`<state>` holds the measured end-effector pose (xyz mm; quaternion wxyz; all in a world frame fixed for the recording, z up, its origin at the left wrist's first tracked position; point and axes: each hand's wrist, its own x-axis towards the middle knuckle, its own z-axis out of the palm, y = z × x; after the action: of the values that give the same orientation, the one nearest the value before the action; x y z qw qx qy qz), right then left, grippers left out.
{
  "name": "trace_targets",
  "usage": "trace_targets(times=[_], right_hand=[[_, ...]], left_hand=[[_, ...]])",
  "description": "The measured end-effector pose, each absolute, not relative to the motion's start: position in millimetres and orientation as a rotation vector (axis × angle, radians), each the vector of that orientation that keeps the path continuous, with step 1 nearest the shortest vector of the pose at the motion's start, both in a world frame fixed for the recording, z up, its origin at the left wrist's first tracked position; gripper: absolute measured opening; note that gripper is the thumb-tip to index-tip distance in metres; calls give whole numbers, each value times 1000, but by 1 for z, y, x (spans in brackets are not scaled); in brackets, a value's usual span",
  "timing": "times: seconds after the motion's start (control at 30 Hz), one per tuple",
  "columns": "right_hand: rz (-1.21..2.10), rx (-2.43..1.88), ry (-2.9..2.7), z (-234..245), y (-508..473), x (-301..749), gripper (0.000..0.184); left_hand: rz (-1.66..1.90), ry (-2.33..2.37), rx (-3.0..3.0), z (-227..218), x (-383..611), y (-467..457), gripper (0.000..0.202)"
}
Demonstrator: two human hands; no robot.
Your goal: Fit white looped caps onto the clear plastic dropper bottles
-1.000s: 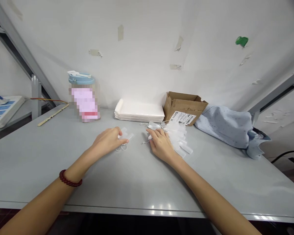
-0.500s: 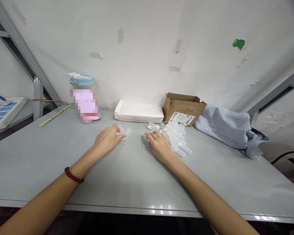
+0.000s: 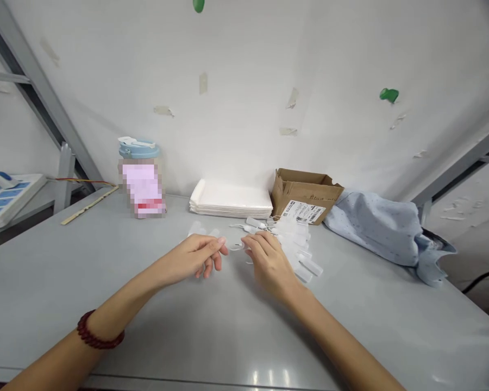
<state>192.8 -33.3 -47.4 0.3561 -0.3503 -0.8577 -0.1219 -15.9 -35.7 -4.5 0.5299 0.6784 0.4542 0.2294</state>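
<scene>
Since the earlier frame, both hands have been raised off the table and brought closer together. A bottle is seen by the wall at the left. The left hand is half closed, thumb and forefinger pinched on a thin loop, which is held just right of its fingertips. The loop's other end is met by the curled right hand; whether it is gripped there cannot be told. A tag pile lies just beyond, with a box behind.
</scene>
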Motion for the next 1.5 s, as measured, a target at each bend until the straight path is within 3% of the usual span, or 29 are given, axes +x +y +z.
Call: trace_targets(times=[0.27,0.7,1.5], right_hand=[[-236,-899,-2258,-39,-45,192,28],[214,-873,-2143,-29,-62,185,23],[263,-851,-2159,-30,-62,187,23]], left_hand=[[631,1180,1661,7,-18,-38,33],[698,1076,1646,0,-10,-40,34],[669,1163,1746,-3,-8,-42,34]])
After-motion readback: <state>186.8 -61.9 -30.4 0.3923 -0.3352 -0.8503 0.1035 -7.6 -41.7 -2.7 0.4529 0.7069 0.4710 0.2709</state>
